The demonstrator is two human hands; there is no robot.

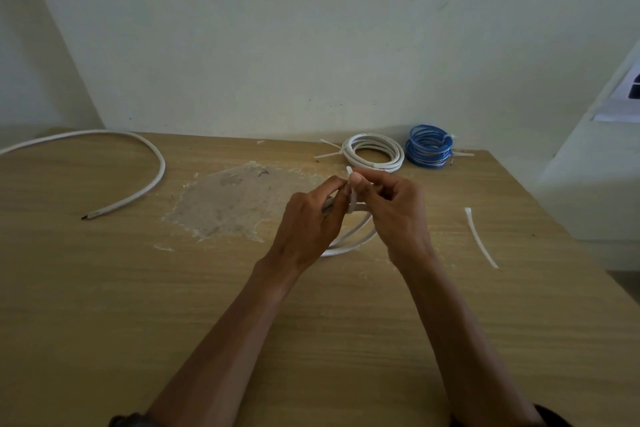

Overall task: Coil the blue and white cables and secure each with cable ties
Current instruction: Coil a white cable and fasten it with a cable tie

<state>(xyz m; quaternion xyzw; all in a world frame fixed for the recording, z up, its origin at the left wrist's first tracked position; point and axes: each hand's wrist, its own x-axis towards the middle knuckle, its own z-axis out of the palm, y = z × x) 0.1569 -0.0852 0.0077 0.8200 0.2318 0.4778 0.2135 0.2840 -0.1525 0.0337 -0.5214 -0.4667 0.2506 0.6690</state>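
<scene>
— Item one, the hands?
— Left hand (308, 218): fingers curled round a small loose coil of white cable (349, 243), held just above the tan wood-grain table (104, 288). Right hand (398, 208): thumb and forefinger pinching the upper end of a translucent white plastic cable tie (351, 198) that stands upright against that coil.
— Finished stock?
— Two, at the far edge by the wall. A round white cable coil (374, 152), tie tails sticking out on its left. Just beside it on the right, a round blue cable coil (429, 146), tied.
— Loose pieces?
— One spare white cable tie (481, 239) lying flat, right of the hands. One long uncoiled white cable (152, 156) curving across the far left.
— Surface?
— A pale scraped patch (235, 204), centre.
</scene>
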